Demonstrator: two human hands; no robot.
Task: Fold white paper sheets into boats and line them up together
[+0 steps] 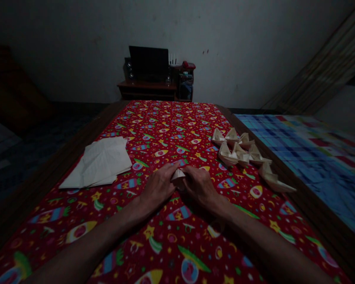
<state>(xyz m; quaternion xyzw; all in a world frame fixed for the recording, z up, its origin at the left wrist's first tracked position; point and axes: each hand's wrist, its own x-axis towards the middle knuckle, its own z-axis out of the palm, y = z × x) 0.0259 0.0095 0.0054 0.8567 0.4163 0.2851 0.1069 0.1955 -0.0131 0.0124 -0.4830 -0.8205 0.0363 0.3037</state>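
Note:
Between my two hands is a small piece of folded paper (178,174), pale and mostly covered by the fingers. My left hand (160,180) is closed on its left side. Gripping the right side, my right hand (201,184) has its fingers curled round the paper. Both hands are low over the red patterned cloth. To the right lie several folded paper boats (239,152), grouped near the cloth's edge. A stack of loose paper sheets (103,163) rests on the left, its edges uneven.
The red cloth (168,136) covers a long surface with dark wooden edges. Beyond its far end stand a monitor (149,61) and a red telephone (188,64) on a cabinet. At the right is a blue checked cover (281,146). The room is dim.

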